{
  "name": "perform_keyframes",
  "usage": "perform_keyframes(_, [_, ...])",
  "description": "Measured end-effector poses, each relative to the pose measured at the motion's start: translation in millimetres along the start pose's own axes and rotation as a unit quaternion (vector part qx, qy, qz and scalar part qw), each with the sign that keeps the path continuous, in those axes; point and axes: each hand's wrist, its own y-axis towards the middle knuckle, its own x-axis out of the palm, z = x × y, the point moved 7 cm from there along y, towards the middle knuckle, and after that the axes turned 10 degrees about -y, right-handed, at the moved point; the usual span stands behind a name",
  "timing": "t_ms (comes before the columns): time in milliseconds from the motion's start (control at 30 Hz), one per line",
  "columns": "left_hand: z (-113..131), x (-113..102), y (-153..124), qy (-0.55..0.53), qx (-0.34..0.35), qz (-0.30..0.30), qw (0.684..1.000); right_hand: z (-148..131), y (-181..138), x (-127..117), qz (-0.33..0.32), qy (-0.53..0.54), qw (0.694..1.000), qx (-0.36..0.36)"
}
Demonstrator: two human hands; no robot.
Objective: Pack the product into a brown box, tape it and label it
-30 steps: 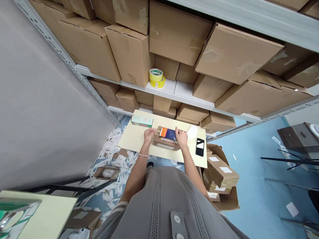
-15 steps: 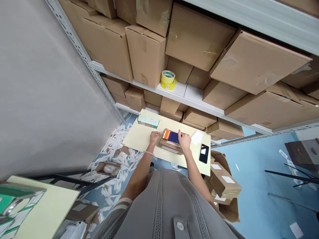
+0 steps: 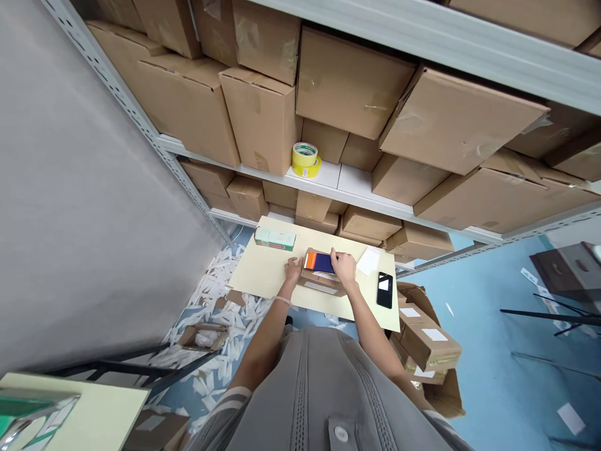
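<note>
**My hands on a flat navy-and-orange packet [image 3: 319,263] atop a low brown cardboard box [image 3: 322,282], at the centre of a cream board surface [image 3: 260,279].**
My right hand [image 3: 344,268] closes narrowly on the packet's near edge; my left hand [image 3: 293,270], curled narrow at its left end, touches the box, though I cannot tell whether it grips. Just right of them lie a white paper sheet [image 3: 369,260] and a black smartphone [image 3: 384,290]; to the left, a mint-green carton [image 3: 275,238]. Beyond, two yellow tape rolls [image 3: 305,160] sit on a white metal shelf [image 3: 357,181] among stacked brown cartons [image 3: 350,81].
</note>
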Motion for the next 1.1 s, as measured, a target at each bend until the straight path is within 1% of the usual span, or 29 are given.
perform_keyframes(67, [9, 1, 4, -0.003, 0.014, -0.009, 1.0, 1, 1, 1, -0.002, 0.007, 1.0, 0.006])
perform_keyframes(100, [15, 3, 5, -0.01, 0.026, -0.025, 0.999, 2, 2, 1, -0.002, 0.011, 1.0, 0.008])
perform_keyframes(167, [27, 13, 5, -0.038, 0.064, -0.091, 0.993, 3, 2, 2, -0.002, 0.017, 1.0, 0.011])
perform_keyframes(233, [36, 22, 2, -0.074, 0.102, -0.166, 0.978, 5, 3, 2, -0.003, 0.022, 1.0, 0.013])
perform_keyframes(267, [39, 25, 1, -0.087, 0.119, -0.193, 0.97, 6, 3, 2, -0.005, 0.024, 1.0, 0.012])
perform_keyframes(300, [40, 27, 1, -0.092, 0.137, -0.207, 0.964, 6, 3, 2, -0.009, 0.026, 1.0, 0.011])
perform_keyframes(467, [42, 24, 1, -0.029, 0.243, -0.198, 0.949, 5, 4, -1, -0.034, 0.033, 0.999, 0.008])
perform_keyframes(567, [44, 24, -2, 0.023, 0.264, -0.19, 0.945, 4, 4, -3, -0.045, 0.033, 0.998, 0.014])
perform_keyframes(700, [51, 23, -8, 0.109, 0.258, -0.167, 0.945, 6, 3, -2, -0.058, 0.027, 0.998, 0.02])
perform_keyframes(800, [56, 24, -13, 0.162, 0.244, -0.157, 0.943, 9, 2, -3, -0.055, 0.022, 0.998, 0.017])
perform_keyframes(967, [59, 37, -16, 0.207, 0.225, -0.155, 0.939, 12, -4, -2, -0.047, 0.014, 0.999, 0.018])
perform_keyframes(1033, [56, 43, -17, 0.216, 0.22, -0.156, 0.938, 14, -6, -1, -0.048, 0.014, 0.999, 0.015])
perform_keyframes(1100, [44, 38, -20, 0.214, 0.189, -0.14, 0.948, 27, -7, -3, -0.044, 0.014, 0.999, 0.014])
